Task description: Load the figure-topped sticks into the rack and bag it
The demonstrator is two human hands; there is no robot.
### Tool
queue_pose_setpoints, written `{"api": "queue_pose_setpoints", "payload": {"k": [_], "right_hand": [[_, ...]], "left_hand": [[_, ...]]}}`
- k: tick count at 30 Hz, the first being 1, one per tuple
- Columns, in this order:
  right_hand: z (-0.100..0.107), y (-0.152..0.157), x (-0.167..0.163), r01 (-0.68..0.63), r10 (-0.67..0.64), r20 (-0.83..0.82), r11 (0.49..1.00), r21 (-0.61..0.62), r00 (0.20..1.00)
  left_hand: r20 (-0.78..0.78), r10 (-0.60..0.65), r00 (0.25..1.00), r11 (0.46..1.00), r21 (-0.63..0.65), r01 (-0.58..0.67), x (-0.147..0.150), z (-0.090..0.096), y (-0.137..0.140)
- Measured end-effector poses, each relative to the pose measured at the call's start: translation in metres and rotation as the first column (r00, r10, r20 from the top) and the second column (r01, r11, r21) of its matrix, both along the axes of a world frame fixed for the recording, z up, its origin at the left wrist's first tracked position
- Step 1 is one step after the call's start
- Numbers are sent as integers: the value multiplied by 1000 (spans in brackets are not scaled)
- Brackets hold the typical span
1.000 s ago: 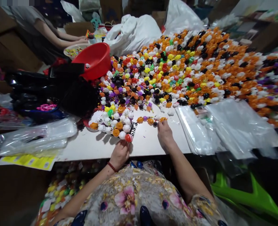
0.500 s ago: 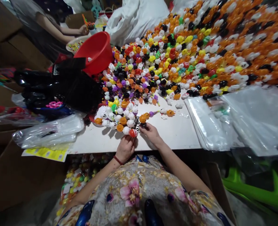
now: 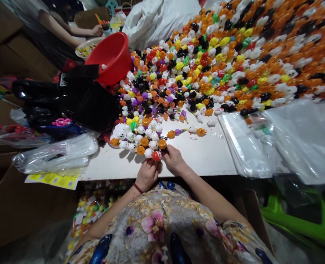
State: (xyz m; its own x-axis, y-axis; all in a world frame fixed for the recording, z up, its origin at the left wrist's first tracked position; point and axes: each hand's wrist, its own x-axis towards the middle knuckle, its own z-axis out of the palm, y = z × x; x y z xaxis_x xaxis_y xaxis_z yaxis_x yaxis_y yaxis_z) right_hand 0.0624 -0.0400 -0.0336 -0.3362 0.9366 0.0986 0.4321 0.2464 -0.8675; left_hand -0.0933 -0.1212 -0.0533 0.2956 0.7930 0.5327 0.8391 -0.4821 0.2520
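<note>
Toys point(image 3: 144, 142), mostly white and orange, are crowded together over a black frame point(image 3: 163, 138) toward the near edge of the surface point(image 3: 206, 157). At the cluster's near right corner, a red toy point(image 3: 156, 156) is met by the left hand point(image 3: 147, 175); its fingers are held close together, but whether anything is pinched beneath cannot be told. Just beyond, an orange toy point(image 3: 162, 144) is reached by the right hand point(image 3: 174, 160), its fingers curled inward with hidden tips, so the grip cannot be told.

Careful work here seems to call for the frame to be steadied from the left while the orange toy is handled low and pressed straight, so that close neighbours are not tilted or dislodged. Loose pieces point(image 3: 201, 132) are laid on the right, where rounded shapes could roll if brushed by a sleeve.
</note>
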Motion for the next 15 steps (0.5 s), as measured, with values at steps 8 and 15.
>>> {"api": "queue_pose_setpoints", "payload": {"k": [8, 15], "right_hand": [[-1, 3, 1, -58, 57, 46, 998, 26, 997], [9, 14, -3, -123, 123, 134, 992, -9, 983]], "left_hand": [[114, -64, 991, 983, 178, 43, -8, 27, -9], [43, -13, 999, 970, 244, 2, -16, 96, -2]]}}
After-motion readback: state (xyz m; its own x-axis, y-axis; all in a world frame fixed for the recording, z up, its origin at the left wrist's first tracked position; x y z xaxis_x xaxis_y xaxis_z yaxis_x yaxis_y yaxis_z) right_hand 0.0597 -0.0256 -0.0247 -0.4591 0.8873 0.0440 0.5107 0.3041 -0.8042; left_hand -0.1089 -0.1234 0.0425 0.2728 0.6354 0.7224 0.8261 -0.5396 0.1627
